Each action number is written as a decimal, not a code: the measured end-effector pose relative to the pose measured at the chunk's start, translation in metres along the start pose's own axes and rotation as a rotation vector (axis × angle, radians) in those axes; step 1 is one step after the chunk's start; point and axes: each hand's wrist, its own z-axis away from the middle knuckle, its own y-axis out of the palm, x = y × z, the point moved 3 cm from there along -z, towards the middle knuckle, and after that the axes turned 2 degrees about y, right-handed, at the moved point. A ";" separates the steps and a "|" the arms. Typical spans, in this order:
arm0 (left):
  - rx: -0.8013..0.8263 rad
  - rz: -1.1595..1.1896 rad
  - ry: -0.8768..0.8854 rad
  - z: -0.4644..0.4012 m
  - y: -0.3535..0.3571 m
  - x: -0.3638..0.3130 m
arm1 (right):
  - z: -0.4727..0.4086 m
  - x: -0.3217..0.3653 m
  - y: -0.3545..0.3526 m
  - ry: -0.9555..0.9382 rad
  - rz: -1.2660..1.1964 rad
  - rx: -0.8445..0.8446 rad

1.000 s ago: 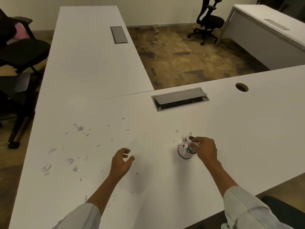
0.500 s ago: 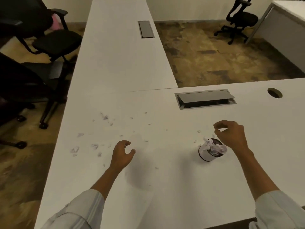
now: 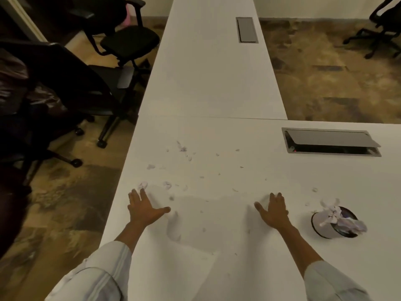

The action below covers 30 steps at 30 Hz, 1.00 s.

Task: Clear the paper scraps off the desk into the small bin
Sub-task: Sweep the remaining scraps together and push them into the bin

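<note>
I see both hands flat on the white counter (image 3: pixel 217 268), fingers straight and spread, holding nothing. My left hand (image 3: pixel 144 208) lies near the counter's left edge, fingertips just short of a crumpled paper scrap (image 3: pixel 143 184). More paper scraps (image 3: pixel 183 148) lie scattered ahead, between the hands and the cable hatch (image 3: pixel 329 142). My right hand (image 3: pixel 274 210) rests left of the small bin (image 3: pixel 325 224), which has crumpled paper heaped at its mouth.
</note>
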 end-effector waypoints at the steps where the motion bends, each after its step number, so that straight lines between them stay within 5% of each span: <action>1: 0.008 0.005 -0.022 -0.005 -0.002 0.007 | -0.006 -0.001 0.001 0.015 0.003 -0.036; 12: 0.020 0.060 0.001 -0.068 -0.015 0.014 | -0.072 -0.027 -0.052 0.212 -0.058 -0.269; 20: -0.046 0.145 0.034 -0.075 0.004 -0.028 | -0.091 -0.057 -0.069 0.490 -0.050 -0.285; 30: -0.034 0.183 0.203 -0.031 0.055 -0.100 | -0.034 0.025 0.011 0.127 -0.054 -0.251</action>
